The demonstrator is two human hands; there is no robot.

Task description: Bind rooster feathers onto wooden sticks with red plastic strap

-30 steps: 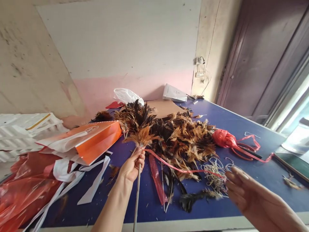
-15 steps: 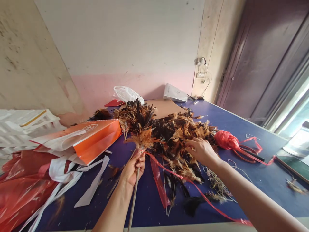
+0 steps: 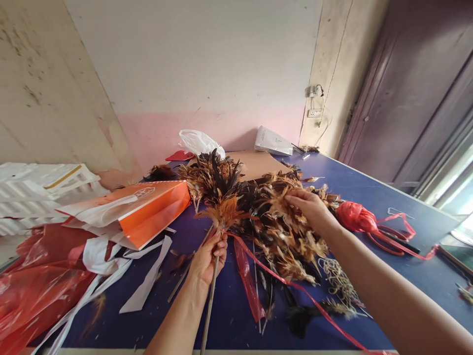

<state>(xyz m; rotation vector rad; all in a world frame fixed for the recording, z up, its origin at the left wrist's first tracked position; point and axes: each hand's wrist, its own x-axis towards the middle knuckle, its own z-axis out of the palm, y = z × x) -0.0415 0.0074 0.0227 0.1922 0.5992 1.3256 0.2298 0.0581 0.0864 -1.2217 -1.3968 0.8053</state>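
My left hand (image 3: pixel 209 256) is closed round a thin stick (image 3: pixel 209 305), just under a tuft of orange-brown feathers (image 3: pixel 221 214) bound at its top. A red plastic ribbon (image 3: pixel 291 291) runs from that tuft across the blue table (image 3: pixel 369 197) toward the lower right. My right hand (image 3: pixel 308 207) reaches into the big heap of brown and black feathers (image 3: pixel 281 231), its fingers pinched on a bunch of them. A second feathered stick (image 3: pixel 212 177) lies behind the tuft.
An orange paper bag (image 3: pixel 144 209) and white and red plastic scraps (image 3: pixel 44 276) lie at the left. A red ribbon ball (image 3: pixel 354 217) sits right of the heap, tangled pale string (image 3: pixel 340 283) below it. Cardboard (image 3: pixel 254 162) and white bags (image 3: pixel 199 142) stand at the back.
My right hand went from the near right edge into the feather heap and has lifted slightly, pinching feathers. My left hand has kept its hold on the stick.
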